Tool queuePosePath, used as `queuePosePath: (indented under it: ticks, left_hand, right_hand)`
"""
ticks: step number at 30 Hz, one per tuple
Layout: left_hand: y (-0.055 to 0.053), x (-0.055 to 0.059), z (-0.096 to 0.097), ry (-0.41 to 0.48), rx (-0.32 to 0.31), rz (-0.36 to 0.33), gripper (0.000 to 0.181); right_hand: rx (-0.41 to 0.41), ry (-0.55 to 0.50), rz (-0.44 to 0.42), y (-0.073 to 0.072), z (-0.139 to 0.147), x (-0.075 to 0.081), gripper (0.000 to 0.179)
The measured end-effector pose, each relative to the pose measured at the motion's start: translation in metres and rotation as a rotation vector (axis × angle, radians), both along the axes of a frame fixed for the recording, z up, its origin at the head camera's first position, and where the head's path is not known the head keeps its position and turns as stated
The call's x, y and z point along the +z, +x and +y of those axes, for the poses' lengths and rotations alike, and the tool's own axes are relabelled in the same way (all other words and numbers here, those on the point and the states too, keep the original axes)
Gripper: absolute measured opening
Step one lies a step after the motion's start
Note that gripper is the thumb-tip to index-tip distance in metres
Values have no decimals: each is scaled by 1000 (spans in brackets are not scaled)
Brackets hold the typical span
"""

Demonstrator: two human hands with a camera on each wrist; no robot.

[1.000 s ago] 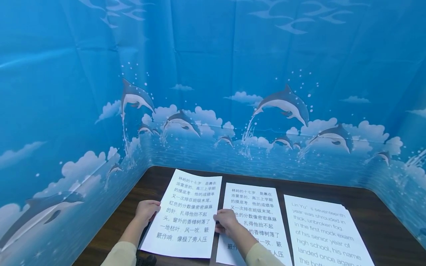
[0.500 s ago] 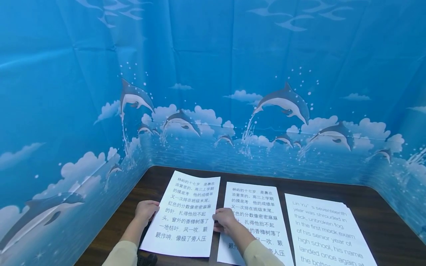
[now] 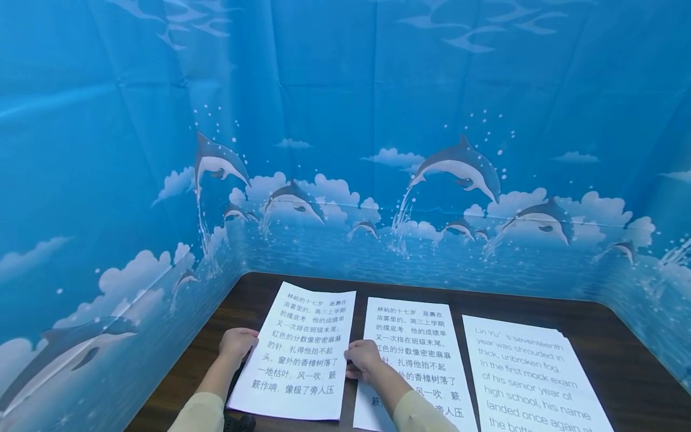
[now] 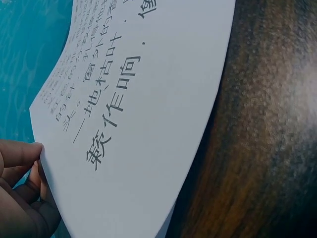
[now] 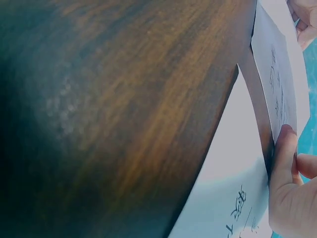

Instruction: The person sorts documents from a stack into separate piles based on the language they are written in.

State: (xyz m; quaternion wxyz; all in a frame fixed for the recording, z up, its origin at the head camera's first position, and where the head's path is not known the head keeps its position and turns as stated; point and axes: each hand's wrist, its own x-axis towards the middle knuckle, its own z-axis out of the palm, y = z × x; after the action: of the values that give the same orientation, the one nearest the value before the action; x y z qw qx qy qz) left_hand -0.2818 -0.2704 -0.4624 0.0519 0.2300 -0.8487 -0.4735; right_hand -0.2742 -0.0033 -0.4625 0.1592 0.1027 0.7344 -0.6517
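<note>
A white sheet of paper [image 3: 297,354] printed with large Chinese characters is held between both hands at the left of the table. My left hand [image 3: 237,345] pinches its left edge, with thumb and fingers at the margin in the left wrist view, where the paper [image 4: 148,148] bows in a curve. On the opposite edge, my right hand [image 3: 364,360] grips the sheet at about mid-height. The right wrist view has the thumb [image 5: 285,153] lying over the printed face. Below that forearm lies a middle sheet [image 3: 410,336] with the same text, partly covered by the hand and arm.
Farther right lies a stack of paper [image 3: 529,372] with English text, its sheets slightly offset. The dark wood-grain table [image 3: 621,354] meets a blue dolphin-print curtain [image 3: 345,150] at the back and sides. A black object [image 3: 239,423] sits by the left sleeve.
The held sheet's top edge has come down slightly and shifted a little left. Both hands keep their hold at its edges. The other papers stay put.
</note>
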Motion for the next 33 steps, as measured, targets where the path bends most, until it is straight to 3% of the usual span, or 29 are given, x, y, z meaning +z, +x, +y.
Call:
queuePosePath:
  ticks: [4, 14, 24, 33]
  left_hand:
    - [-2, -4, -3, -18, -2, -9, 19]
    - [9, 3, -4, 14, 1, -11, 22]
    - [5, 11, 1, 18, 67, 14, 24]
    - [4, 18, 15, 45, -23, 14, 23]
  right_hand:
    - [-8, 2, -2, 0, 0, -1, 17]
    - [26, 32, -22, 1, 7, 4, 13]
    - [33, 69, 24, 0, 10, 4, 9]
    - [56, 82, 34, 3, 11, 9, 10]
